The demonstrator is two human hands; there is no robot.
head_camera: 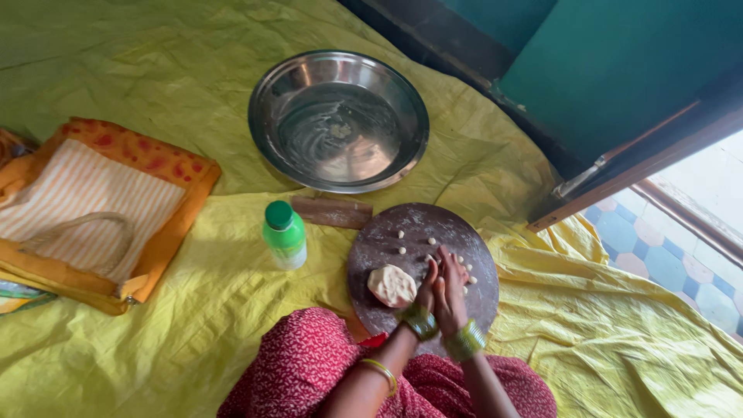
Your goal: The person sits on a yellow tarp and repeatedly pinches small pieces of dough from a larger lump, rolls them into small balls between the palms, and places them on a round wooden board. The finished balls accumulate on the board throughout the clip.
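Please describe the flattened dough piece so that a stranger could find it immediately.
Find the round dark board lying on the yellow sheet, below the steel bowl. The flattened dough disc lies on its left part, beside the left hand. Unlike the tiny dough balls nearby, it is wide and flat.

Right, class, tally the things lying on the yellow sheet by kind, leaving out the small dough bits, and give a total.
Steel bowl: 1
Round rolling board: 1
Flattened dough disc: 1
Green-capped bottle: 1
Striped orange bag: 1
Brown wooden block: 1
Total: 6
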